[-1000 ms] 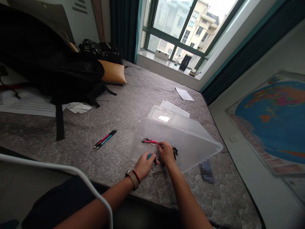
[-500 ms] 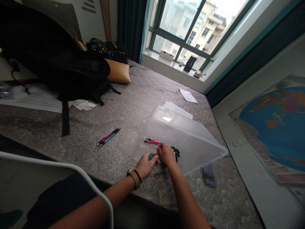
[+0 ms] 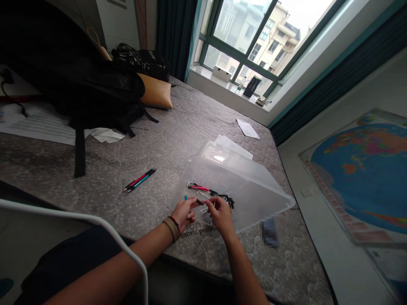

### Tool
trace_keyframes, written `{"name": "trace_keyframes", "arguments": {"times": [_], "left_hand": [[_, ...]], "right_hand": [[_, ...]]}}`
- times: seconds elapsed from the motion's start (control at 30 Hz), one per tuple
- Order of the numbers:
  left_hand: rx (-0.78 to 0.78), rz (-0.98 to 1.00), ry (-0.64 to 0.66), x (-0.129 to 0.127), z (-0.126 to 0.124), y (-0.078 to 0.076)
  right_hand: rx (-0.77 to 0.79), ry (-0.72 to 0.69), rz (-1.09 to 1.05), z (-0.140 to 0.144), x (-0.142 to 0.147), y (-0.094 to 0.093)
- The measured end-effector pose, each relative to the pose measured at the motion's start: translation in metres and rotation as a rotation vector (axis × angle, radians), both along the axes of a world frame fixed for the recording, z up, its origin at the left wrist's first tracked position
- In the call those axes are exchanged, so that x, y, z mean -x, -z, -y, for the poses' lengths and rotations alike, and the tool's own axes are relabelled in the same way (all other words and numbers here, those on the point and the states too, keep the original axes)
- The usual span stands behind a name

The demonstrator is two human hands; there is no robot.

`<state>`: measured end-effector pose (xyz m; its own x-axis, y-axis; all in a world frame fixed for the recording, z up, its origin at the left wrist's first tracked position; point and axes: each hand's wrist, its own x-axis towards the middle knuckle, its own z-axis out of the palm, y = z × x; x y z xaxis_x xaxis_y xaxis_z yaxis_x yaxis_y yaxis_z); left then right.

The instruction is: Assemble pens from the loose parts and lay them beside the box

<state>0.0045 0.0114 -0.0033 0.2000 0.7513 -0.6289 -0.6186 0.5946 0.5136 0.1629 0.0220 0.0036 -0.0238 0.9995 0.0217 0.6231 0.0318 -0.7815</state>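
Note:
My left hand is closed around a pen part with a teal end and a dark end pointing toward my other hand. At that dark end, the thumb and fingers of my right hand are pinched together; what lies between them is too small to make out. Under and beyond both hands lies a translucent plastic case. On it are red pen parts, several black pen parts and thin clear or white pieces. A red pen and a teal pen lie together to the left.
A black backpack with hanging straps sits at the left, beside a tan pouch. White papers lie farther back on the grey quilted surface. A white tube crosses the lower left. A blurred-out item is at right.
My hands have shifted slightly left and drawn a little apart. The pen part in my left hand now shows its dark end, and the view has turned slightly.

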Motion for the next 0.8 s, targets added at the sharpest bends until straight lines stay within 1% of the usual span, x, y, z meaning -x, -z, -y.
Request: {"name": "trace_keyframes", "arguments": {"times": [0.1,0.17,0.23,0.4,0.57,0.8], "left_hand": [[0.056,0.069,-0.011,0.003,-0.001,-0.001],[0.068,0.107,-0.015,0.004,-0.002,-0.001],[0.064,0.140,-0.018,0.004,-0.003,0.000],[0.084,0.160,-0.052,0.003,-0.003,0.003],[0.102,0.196,-0.044,0.002,-0.001,0.005],[0.089,0.202,-0.049,0.002,0.000,0.005]], "right_hand": [[0.013,-0.005,-0.086,0.007,0.002,-0.009],[-0.002,-0.001,-0.082,0.008,0.003,-0.014],[-0.042,-0.020,-0.026,0.008,0.004,-0.018],[-0.164,-0.150,0.138,0.010,0.008,-0.025],[-0.164,-0.186,0.214,0.011,0.009,-0.027],[-0.176,-0.190,0.201,0.011,0.008,-0.025]]}}
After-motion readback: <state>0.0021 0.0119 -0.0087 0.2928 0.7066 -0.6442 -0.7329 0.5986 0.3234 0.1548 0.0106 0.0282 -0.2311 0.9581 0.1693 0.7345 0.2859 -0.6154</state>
